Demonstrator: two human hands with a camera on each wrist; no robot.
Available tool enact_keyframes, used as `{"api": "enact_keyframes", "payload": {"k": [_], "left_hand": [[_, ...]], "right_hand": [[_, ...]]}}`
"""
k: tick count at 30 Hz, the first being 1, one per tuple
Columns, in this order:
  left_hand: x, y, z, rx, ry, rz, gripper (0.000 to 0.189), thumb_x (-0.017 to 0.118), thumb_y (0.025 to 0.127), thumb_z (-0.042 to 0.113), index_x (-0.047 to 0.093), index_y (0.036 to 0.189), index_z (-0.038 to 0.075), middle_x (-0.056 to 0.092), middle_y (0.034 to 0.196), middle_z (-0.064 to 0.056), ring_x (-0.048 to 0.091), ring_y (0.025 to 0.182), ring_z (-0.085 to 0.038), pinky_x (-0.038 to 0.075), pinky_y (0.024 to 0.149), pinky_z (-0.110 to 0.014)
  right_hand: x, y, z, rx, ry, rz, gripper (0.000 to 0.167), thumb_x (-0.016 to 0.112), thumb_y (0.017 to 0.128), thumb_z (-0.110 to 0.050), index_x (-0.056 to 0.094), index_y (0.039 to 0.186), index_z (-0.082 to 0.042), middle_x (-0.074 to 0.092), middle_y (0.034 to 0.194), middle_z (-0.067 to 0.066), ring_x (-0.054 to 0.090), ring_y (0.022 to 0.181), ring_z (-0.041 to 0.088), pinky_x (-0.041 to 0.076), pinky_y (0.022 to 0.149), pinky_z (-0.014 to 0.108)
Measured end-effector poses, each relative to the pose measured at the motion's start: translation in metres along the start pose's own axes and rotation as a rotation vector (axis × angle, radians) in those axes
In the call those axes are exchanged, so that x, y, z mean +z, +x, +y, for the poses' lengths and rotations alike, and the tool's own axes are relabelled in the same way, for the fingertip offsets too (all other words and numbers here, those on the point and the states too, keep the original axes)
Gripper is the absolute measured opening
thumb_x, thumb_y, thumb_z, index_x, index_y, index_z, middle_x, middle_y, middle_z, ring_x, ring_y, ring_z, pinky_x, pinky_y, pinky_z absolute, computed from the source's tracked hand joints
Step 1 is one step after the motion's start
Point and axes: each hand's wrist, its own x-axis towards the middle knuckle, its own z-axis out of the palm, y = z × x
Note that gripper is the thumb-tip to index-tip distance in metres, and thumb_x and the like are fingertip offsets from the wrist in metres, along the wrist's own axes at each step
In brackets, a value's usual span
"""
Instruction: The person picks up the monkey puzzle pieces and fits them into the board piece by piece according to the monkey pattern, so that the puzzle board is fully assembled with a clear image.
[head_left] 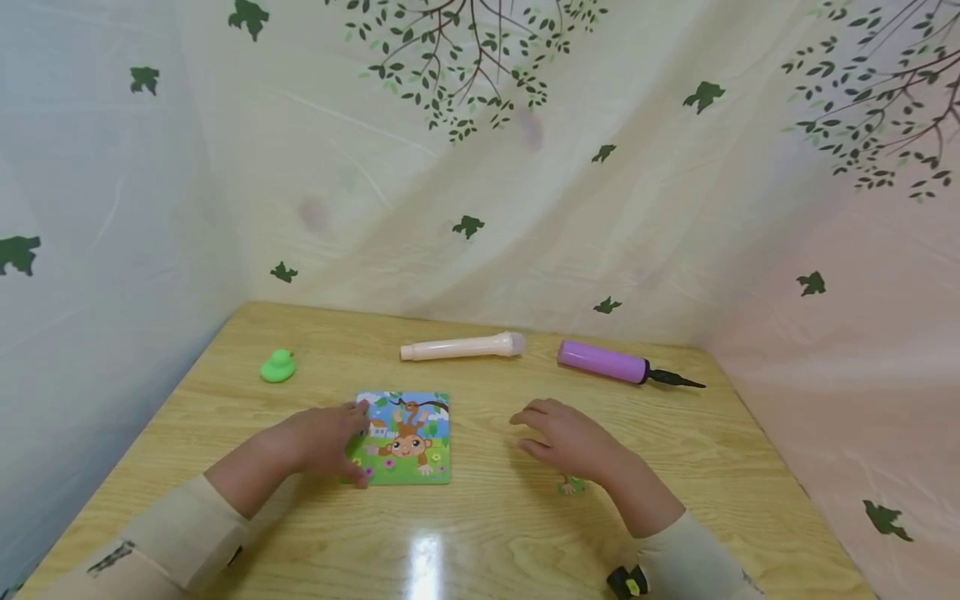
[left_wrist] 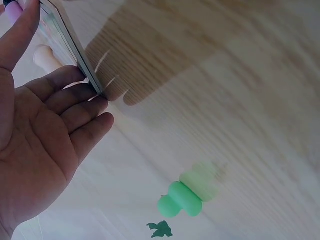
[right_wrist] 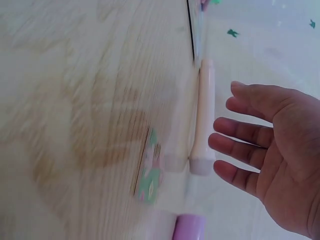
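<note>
A square jigsaw puzzle [head_left: 411,429] with a cartoon monkey hanging from a branch lies on the table. My left hand [head_left: 326,437] touches its left side, with the thumb at the near corner and the fingers farther up. In the left wrist view, fingertips of the left hand [left_wrist: 42,125] meet the edge of the puzzle board [left_wrist: 75,47]. My right hand [head_left: 566,437] hovers to the right of the puzzle, fingers loosely spread and holding nothing. Partly hidden below it lies a small green picture piece [head_left: 572,486], seen more fully as a flat piece [right_wrist: 150,172] in the right wrist view.
A green toy duck [head_left: 278,367] sits at the back left of the wooden table [head_left: 480,533]. Along the back lie a pale pink microphone-shaped stick [head_left: 461,347] and a purple hand pump [head_left: 603,361] with a black nozzle. Leaf-printed curtains [head_left: 480,275] enclose the table's back and sides.
</note>
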Motion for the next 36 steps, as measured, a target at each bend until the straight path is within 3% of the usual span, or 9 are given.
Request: {"api": "enact_keyframes", "payload": {"k": [5, 9, 13, 18, 25, 36], "left_hand": [[0.001, 0.001, -0.001, 0.004, 0.006, 0.002, 0.091, 0.078, 0.075, 0.055, 0.049, 0.141, 0.001, 0.029, 0.157, -0.024, 0.035, 0.140, -0.046, 0.033, 0.112, -0.061], [0.001, 0.002, -0.001, 0.006, 0.012, 0.003, 0.090, 0.079, 0.075, 0.055, 0.049, 0.141, 0.001, 0.029, 0.157, -0.024, 0.036, 0.139, -0.046, 0.034, 0.112, -0.061], [0.001, 0.001, 0.000, 0.003, 0.011, 0.002, 0.090, 0.079, 0.074, 0.055, 0.050, 0.140, 0.001, 0.030, 0.156, -0.025, 0.037, 0.138, -0.047, 0.034, 0.111, -0.061], [-0.001, 0.000, 0.002, 0.004, 0.007, -0.001, 0.089, 0.079, 0.074, 0.054, 0.050, 0.140, 0.001, 0.029, 0.157, -0.025, 0.036, 0.139, -0.047, 0.034, 0.110, -0.063], [0.001, -0.001, 0.001, 0.006, 0.008, 0.001, 0.089, 0.079, 0.075, 0.054, 0.050, 0.140, 0.000, 0.029, 0.157, -0.025, 0.035, 0.140, -0.047, 0.033, 0.111, -0.062], [0.001, 0.001, 0.000, 0.000, 0.019, -0.002, 0.088, 0.078, 0.076, 0.054, 0.050, 0.141, 0.002, 0.028, 0.158, -0.024, 0.033, 0.141, -0.046, 0.032, 0.112, -0.062]], "right_hand": [[0.002, -0.018, 0.015, 0.075, 0.023, -0.060, 0.039, 0.065, 0.096, -0.026, 0.060, 0.130, -0.008, 0.061, 0.124, 0.009, 0.059, 0.115, 0.026, 0.052, 0.096, 0.046], [0.005, -0.031, 0.025, 0.183, 0.060, -0.140, 0.050, 0.072, 0.089, -0.035, 0.060, 0.130, -0.009, 0.060, 0.122, 0.007, 0.058, 0.112, 0.025, 0.052, 0.094, 0.046], [0.007, -0.040, 0.030, 0.262, 0.135, -0.208, 0.043, 0.081, 0.080, -0.037, 0.064, 0.114, -0.018, 0.055, 0.109, -0.001, 0.052, 0.099, 0.019, 0.050, 0.084, 0.042], [0.008, -0.045, 0.031, 0.233, 0.175, -0.217, 0.028, 0.081, 0.080, -0.027, 0.061, 0.098, -0.022, 0.051, 0.097, -0.004, 0.046, 0.089, 0.015, 0.046, 0.075, 0.037], [0.010, -0.045, 0.031, 0.167, 0.089, -0.194, 0.019, 0.076, 0.085, -0.024, 0.061, 0.096, -0.022, 0.050, 0.090, -0.005, 0.044, 0.079, 0.011, 0.042, 0.068, 0.029], [0.017, -0.038, 0.027, 0.134, 0.018, -0.130, 0.018, 0.074, 0.084, -0.030, 0.061, 0.093, -0.024, 0.051, 0.085, -0.006, 0.045, 0.074, 0.009, 0.041, 0.063, 0.025]]}}
